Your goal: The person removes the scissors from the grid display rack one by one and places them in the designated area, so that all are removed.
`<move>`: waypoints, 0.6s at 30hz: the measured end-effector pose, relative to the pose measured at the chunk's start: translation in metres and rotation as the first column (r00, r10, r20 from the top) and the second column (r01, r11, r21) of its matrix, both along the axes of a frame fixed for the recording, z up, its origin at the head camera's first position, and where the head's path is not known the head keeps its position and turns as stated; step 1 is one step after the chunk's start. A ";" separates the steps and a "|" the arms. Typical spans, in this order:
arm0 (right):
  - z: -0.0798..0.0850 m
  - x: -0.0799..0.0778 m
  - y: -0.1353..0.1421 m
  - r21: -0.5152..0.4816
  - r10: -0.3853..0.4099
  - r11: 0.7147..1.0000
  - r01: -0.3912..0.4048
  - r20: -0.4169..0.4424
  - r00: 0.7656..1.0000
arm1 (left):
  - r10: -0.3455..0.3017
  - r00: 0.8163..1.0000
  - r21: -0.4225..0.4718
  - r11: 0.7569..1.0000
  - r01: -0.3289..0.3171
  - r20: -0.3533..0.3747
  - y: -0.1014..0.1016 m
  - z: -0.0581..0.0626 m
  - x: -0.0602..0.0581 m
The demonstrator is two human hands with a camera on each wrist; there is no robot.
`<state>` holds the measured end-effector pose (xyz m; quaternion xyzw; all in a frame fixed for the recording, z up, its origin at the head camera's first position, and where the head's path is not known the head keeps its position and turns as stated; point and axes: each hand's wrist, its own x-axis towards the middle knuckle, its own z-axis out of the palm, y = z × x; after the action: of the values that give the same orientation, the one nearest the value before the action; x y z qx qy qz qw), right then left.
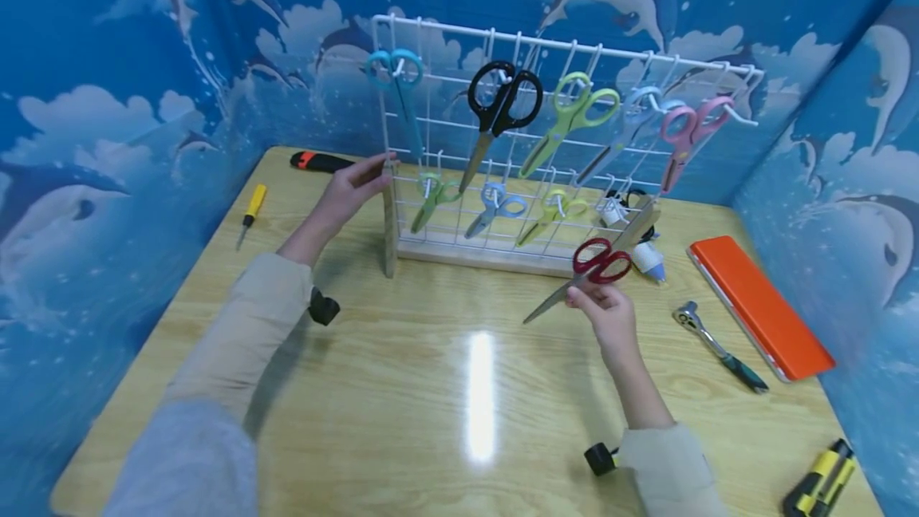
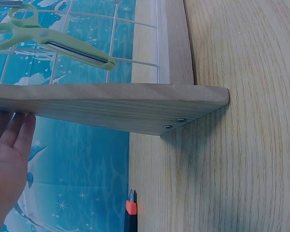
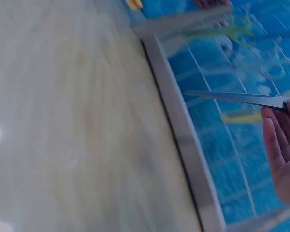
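The red scissors sit pinched below their handles by the fingers of the right hand, blades angled leftward before the rack's lower edge. The left hand touches the side board, fingers nearly straight; surface stretches in front.

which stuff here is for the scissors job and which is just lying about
Likely in the job:
wire rack
left hand, touching its side
right hand, holding red-handled scissors
hanging scissors

Likely just lying about:
yellow-handled screwdriver
black-and-orange tool
ratchet
orange case
yellow-and-black tools
blue-tipped white object
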<state>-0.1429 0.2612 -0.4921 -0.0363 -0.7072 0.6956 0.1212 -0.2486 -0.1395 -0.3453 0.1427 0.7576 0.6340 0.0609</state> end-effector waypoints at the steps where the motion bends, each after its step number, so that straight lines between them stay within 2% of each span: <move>1: -0.001 0.004 -0.010 -0.013 0.048 0.999 -0.048 0.019 0.999 | 0.003 1.000 0.000 1.000 -0.003 0.000 -0.001 -0.002 -0.001; 4: 0.000 0.014 -0.044 -0.076 0.191 0.980 -0.184 0.097 0.977 | 0.010 1.000 0.000 1.000 -0.010 -0.002 -0.004 -0.006 -0.004; 7: 0.002 0.021 -0.078 -0.125 0.295 0.953 -0.275 0.195 0.935 | 0.021 1.000 -0.035 0.999 -0.021 -0.008 -0.005 -0.007 -0.005; 10: 0.006 0.026 -0.109 -0.141 0.372 0.928 -0.345 0.290 0.881 | 0.020 1.000 -0.073 0.997 -0.021 -0.011 -0.006 -0.004 -0.004; 15: 0.039 0.036 -0.152 -0.159 0.490 0.869 -0.468 0.400 0.774 | -0.002 0.999 -0.160 0.987 -0.005 -0.042 -0.004 0.015 0.007; 17: 0.049 0.038 -0.166 -0.166 0.522 0.848 -0.504 0.431 0.736 | -0.012 0.999 -0.186 0.983 0.002 -0.051 -0.004 0.019 0.009; 18: 0.048 0.038 -0.172 -0.170 0.538 0.836 -0.521 0.437 0.721 | -0.016 0.998 -0.197 0.980 0.004 -0.057 -0.004 0.019 0.009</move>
<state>-0.1045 0.0896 -0.4445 -0.0016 -0.6834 0.6832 -0.2574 -0.2400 -0.1437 -0.3263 0.1582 0.8172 0.5513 0.0558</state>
